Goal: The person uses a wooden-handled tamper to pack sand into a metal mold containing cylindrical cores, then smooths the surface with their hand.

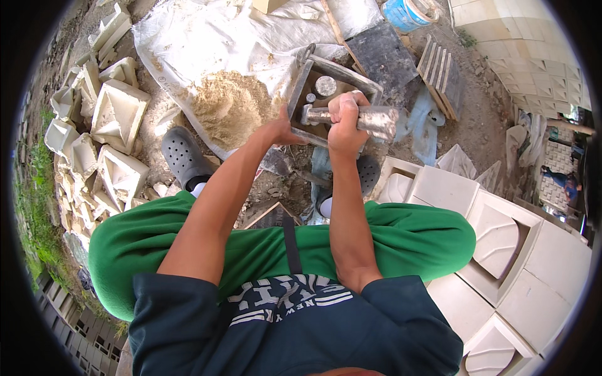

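Note:
A grey, box-shaped mould [369,86] stands on the ground in front of me, tilted in view. Its inside shows brown, with a round, pale-topped metal piece [325,86] and smaller knobs. My left hand [281,130] grips the mould's near-left corner, thumb along the left wall and fingers by the near wall. Above the mould's near-right part, my right hand [347,122] is closed around a metal tool with a thick, mortar-crusted cylindrical end [380,121]. The tool lies nearly sideways, its narrower shaft pointing left. Whether it touches the mould, I cannot tell.
A heap of sandy powder [231,103] lies on a white sheet [188,37] at the left. Broken pale cast blocks [119,116] pile up farther left. Slatted boards [440,75] and a blue bucket [401,15] stand beyond. Finished tiles [448,188] line the right.

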